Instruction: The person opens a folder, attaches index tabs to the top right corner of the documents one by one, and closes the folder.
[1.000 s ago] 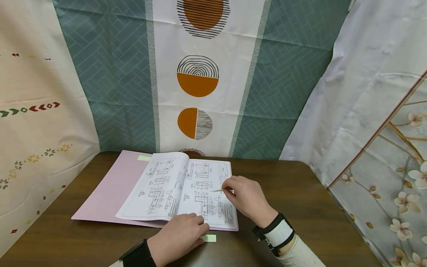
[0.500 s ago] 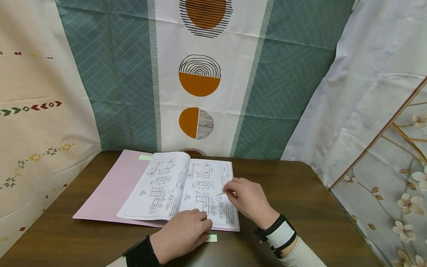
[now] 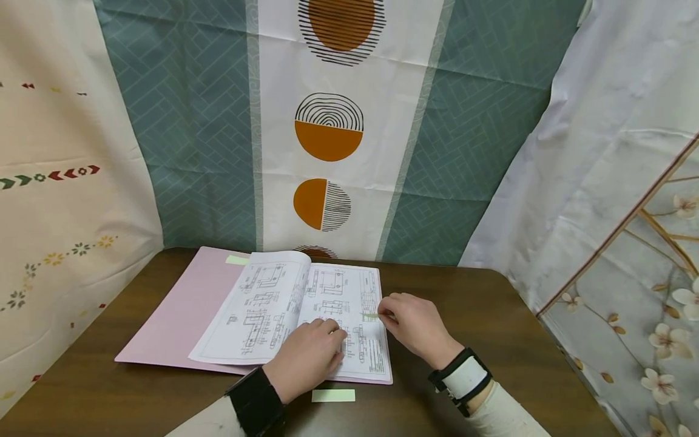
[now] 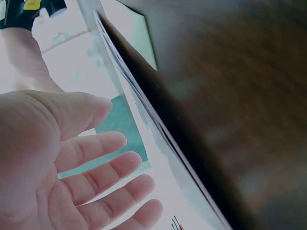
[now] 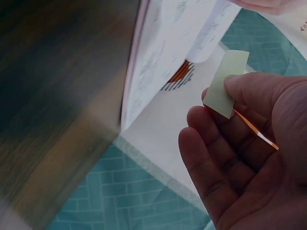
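Note:
A booklet of technical drawings (image 3: 267, 291) lies spread on a pink folder (image 3: 169, 309). At the right page's outer edge, my right hand (image 3: 417, 331) pinches a pale green sticky note strip (image 5: 226, 84) between thumb and index finger; the other fingers are loosely bent. My left hand (image 3: 306, 355) is over the lower part of the right page, near the fold. In the left wrist view its fingers (image 4: 110, 163) are relaxed, holding nothing; whether they touch the paper cannot be told. Another green sticky strip (image 3: 333, 396) is on the table just below the booklet.
A third green strip (image 3: 237, 260) shows at the folder's upper edge beside the left page. The brown wooden table (image 3: 459, 291) runs back to a patterned cloth (image 3: 322, 206). More hanging cloth flanks it on both sides.
My left hand has moved up from the table's green strip onto the page, uncovering that strip. My right hand has shifted slightly right with its strip, which now shows its flat face.

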